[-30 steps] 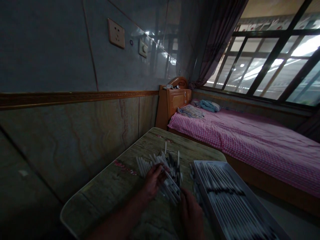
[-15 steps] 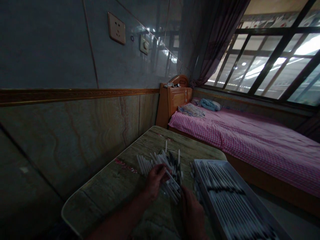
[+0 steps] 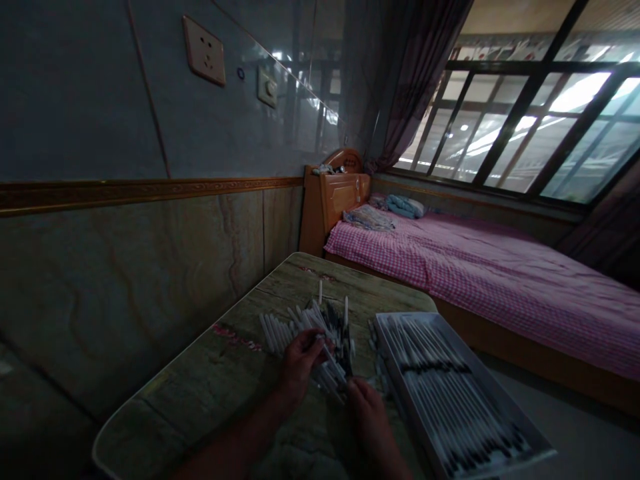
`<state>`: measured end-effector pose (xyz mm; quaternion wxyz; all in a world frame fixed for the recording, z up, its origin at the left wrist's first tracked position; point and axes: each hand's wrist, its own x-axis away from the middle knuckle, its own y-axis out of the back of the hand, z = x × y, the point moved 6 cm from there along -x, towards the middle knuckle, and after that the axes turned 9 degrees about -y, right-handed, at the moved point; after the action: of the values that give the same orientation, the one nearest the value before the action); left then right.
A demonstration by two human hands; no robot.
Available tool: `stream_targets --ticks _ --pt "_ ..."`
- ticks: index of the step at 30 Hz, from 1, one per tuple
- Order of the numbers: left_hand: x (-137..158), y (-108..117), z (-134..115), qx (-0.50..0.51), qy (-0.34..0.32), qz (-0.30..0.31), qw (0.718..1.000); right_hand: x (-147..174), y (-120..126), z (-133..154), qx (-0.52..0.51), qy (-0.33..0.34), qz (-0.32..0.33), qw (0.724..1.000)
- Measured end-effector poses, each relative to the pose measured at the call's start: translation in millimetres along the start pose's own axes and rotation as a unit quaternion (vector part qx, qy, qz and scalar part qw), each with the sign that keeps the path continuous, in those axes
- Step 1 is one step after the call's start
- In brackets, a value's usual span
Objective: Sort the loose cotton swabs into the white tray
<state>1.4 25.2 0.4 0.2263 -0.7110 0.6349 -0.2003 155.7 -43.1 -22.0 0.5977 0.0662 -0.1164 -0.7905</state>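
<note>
Over the table, my left hand (image 3: 299, 363) is closed in a pinch on the upper end of a slim white pen (image 3: 332, 360). My right hand (image 3: 369, 410) is closed at the pen's lower, darker end; its fingertips are too dim to show exactly what they grip. Under and behind the hands lies a loose pile of white pen barrels (image 3: 274, 330) mixed with black parts (image 3: 331, 317). Right of my right hand is a shallow pale box (image 3: 543, 448) holding rows of white pens with black ends (image 3: 450, 407).
The stone-patterned table (image 3: 190, 387) has a rounded edge and stands near a tiled wall (image 3: 210, 247). Small clear pieces lie along the box's left side. Beyond the table is a bed (image 3: 450, 253) with a pink checked cover and a wooden headboard (image 3: 340, 193).
The view has turned slightly right, so everything sits further left. My right hand has come up closer to my left, at the pen's lower end. My left hand keeps its pinch.
</note>
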Motion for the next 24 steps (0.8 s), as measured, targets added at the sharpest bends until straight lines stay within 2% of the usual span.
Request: stream_targets --ticks 3,6,8,11,13,16,19,24 --pt "0 0 -1 -0.005 0.003 0.01 1.0 -1 -3 4 -0.03 -0.036 0.049 0.998" --pt "1 0 -4 -0.003 -0.015 0.037 0.999 -8 24 19 -0.016 -0.043 0.039 0.998" --pt "0 5 -7 -0.027 -0.045 0.03 0.998 -21 61 29 0.029 -0.04 -0.004 0.999" --pt "0 13 -11 -0.096 -0.111 0.001 0.989 -48 133 35 0.146 -0.034 -0.09 0.985" --pt "-1 15 -11 -0.132 -0.146 0.003 0.98 -64 181 33 0.237 -0.035 -0.173 0.955" --pt "-1 14 -6 -0.161 -0.165 0.028 0.973 -80 226 20 0.363 -0.09 -0.235 0.897" --pt "-1 13 -1 -0.172 -0.156 0.039 0.972 -85 240 15 0.435 -0.103 -0.258 0.857" --pt "-2 15 -5 -0.161 -0.153 0.024 0.975 -91 241 16 0.465 -0.09 -0.262 0.841"
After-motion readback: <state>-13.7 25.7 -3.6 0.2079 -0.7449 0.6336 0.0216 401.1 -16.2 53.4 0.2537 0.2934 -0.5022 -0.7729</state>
